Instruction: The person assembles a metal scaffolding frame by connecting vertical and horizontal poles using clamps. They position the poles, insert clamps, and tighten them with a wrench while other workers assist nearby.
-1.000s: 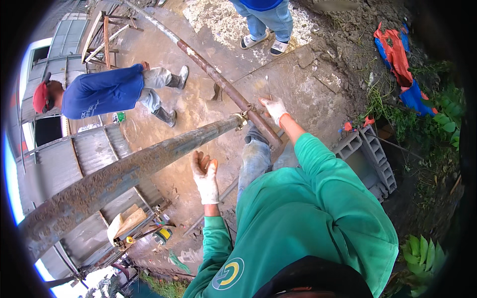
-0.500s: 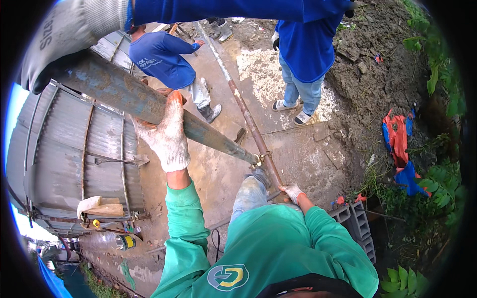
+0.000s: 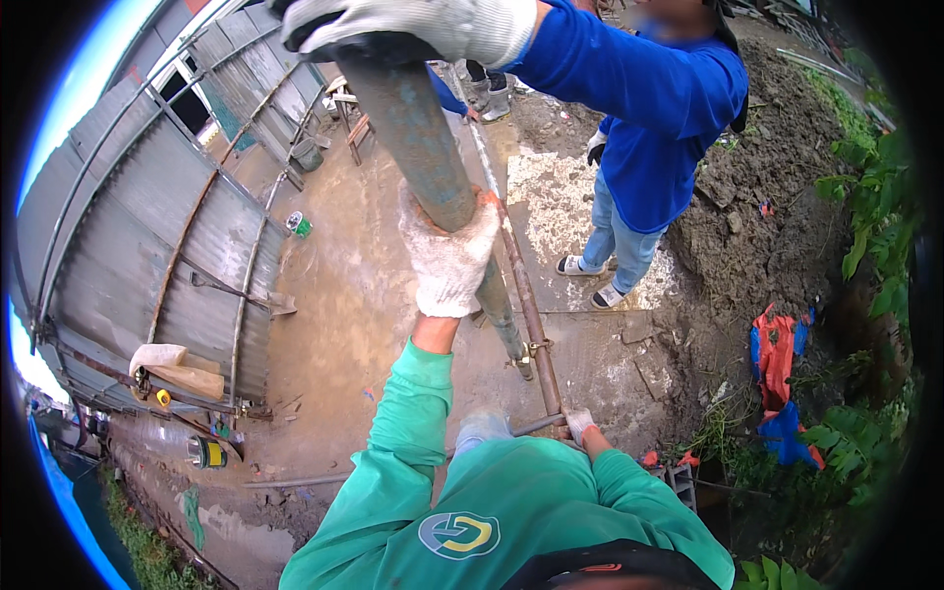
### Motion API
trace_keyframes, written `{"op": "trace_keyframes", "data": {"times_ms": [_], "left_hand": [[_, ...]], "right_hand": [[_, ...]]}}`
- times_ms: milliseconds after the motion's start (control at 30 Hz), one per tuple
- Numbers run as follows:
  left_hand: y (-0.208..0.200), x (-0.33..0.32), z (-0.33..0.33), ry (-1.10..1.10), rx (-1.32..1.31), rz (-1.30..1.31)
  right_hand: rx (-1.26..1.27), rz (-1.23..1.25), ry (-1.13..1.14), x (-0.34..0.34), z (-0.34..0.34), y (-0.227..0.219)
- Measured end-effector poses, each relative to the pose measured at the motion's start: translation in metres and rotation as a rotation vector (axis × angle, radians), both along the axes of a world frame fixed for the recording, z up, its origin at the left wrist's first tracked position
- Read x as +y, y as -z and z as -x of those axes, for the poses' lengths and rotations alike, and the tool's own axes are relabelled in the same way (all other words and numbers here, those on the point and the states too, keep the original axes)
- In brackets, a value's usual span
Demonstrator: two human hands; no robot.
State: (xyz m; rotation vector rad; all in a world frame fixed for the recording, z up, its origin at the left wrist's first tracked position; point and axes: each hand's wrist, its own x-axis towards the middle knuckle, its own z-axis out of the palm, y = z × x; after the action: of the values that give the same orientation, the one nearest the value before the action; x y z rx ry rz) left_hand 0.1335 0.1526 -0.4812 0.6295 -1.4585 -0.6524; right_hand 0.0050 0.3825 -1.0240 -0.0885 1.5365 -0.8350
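Observation:
My left hand [image 3: 450,254], in a white knit glove with orange-brown stains, wraps around a thick grey-green metal pipe [image 3: 408,123]. A co-worker's grey-gloved hand [image 3: 423,29] rests over the pipe's upper end. The pipe slants down to a small metal clamp [image 3: 535,347], beside a long rusty pipe [image 3: 521,275]. Low by my body, my right hand [image 3: 581,425], in a white glove, is closed on the near end of that rusty pipe; its fingers are partly hidden. A thinner pipe [image 3: 536,425] meets the rusty one there.
A co-worker in blue [image 3: 649,177] stands at the right. A corrugated metal fence [image 3: 128,256] with a shovel [image 3: 280,303] lines the left. Mud [image 3: 747,177] and hollow blocks [image 3: 680,482] lie right. A yellow-black bucket [image 3: 206,452] stands lower left.
The grey-green pipe has swung rightward and more upright, with my left hand and the co-worker's glove on it. The other blue-shirted person is now mostly hidden behind it.

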Motion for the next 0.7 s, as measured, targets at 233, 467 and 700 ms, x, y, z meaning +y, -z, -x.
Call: {"op": "trace_keyframes", "data": {"times_ms": [233,467,700], "left_hand": [[-0.007,-0.005,-0.007,-0.004,-0.029,0.130],[-0.006,-0.011,-0.009,0.043,0.005,0.168],[-0.002,-0.014,-0.011,0.081,-0.002,0.178]], "right_hand": [[0.098,-0.211,0.126,0.033,0.018,-0.003],[0.215,-0.119,0.138,0.063,0.005,-0.008],[0.366,-0.124,0.225,0.090,-0.040,-0.051]]}}
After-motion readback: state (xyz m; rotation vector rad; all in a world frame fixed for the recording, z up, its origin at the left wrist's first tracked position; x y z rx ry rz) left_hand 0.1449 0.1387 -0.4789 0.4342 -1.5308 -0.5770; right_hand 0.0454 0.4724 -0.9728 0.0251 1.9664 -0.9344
